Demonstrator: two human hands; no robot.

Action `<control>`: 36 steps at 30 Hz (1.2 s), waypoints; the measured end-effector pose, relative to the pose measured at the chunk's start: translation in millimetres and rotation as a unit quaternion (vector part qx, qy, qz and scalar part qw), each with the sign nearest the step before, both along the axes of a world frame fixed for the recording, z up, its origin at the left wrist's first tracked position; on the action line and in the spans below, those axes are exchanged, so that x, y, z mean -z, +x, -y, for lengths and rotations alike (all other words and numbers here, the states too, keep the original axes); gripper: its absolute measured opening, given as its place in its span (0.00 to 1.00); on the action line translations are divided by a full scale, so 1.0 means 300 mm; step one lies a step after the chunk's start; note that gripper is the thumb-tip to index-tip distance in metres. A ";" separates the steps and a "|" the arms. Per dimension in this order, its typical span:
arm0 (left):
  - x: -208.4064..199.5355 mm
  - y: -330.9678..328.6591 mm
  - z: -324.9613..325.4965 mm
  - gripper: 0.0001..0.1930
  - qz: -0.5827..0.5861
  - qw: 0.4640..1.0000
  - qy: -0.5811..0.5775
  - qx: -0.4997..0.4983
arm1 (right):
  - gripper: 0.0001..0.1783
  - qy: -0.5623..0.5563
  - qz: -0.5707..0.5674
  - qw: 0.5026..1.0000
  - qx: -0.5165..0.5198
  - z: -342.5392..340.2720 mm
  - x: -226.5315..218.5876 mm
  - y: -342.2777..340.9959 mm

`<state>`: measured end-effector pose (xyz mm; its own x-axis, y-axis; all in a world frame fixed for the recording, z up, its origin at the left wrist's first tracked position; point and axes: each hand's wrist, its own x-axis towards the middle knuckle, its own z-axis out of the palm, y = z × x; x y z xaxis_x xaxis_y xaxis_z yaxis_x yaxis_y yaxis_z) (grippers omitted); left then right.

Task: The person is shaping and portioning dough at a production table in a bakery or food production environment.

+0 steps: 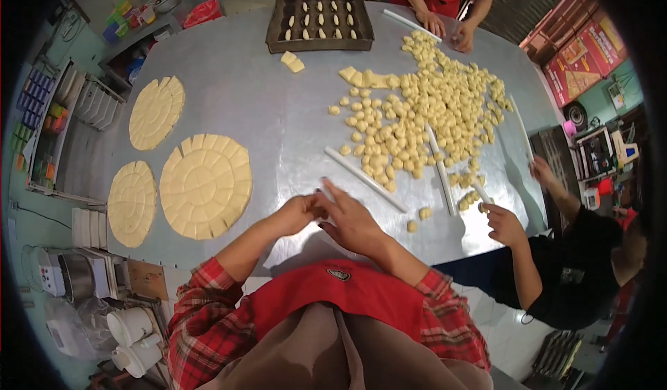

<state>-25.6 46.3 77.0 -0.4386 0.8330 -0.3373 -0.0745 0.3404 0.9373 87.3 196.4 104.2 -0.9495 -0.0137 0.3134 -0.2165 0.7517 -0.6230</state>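
Note:
My left hand (300, 216) is in front of me over the near part of the metal table, its fingers curled inward. Whatever it may pinch is hidden. Close against it is my right hand (353, 224), with fingers stretched out and apart and nothing visible in them. Just beyond both hands a white rolling rod (365, 179) lies slantwise on the table. To the left lie three flat dough rounds, the nearest a large dough round (206, 187) scored into pieces. A broad heap of small dough balls (424, 112) spreads over the right side.
At the far edge stands a dark baking tray (319, 18) with rows of dough pieces. Small dough squares (292, 62) lie near it. Another person's hands (448, 32) rest at the far right. On the right, a person in black holds a rod (481, 190).

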 end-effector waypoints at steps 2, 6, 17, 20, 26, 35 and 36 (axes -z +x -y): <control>-0.052 0.052 0.046 0.08 -0.006 0.999 -0.043 0.032 | 0.30 0.019 0.041 0.998 -0.049 0.045 0.001 0.016; -0.031 0.135 0.124 0.10 -0.031 0.999 -0.029 0.015 | 0.24 0.113 0.046 0.988 -0.091 0.097 0.031 0.075; 0.203 0.215 0.303 0.22 -0.464 0.867 -0.173 -0.062 | 0.20 0.145 0.011 0.989 0.036 -0.145 0.237 0.346; 0.268 0.268 0.149 0.32 -0.500 0.852 -0.156 0.015 | 0.30 -0.014 0.219 0.976 -0.001 -0.101 0.534 0.414; 0.266 -0.063 -0.046 0.27 -0.567 0.820 -0.061 -0.038 | 0.25 0.181 0.080 0.980 0.015 -0.066 0.331 0.031; 0.284 0.144 0.295 0.25 -0.385 0.920 -0.072 -0.010 | 0.21 0.078 0.210 0.973 -0.049 -0.127 0.323 0.386; 0.279 0.127 0.231 0.26 -0.293 0.955 -0.010 -0.032 | 0.19 0.065 0.312 0.948 -0.019 -0.133 0.295 0.351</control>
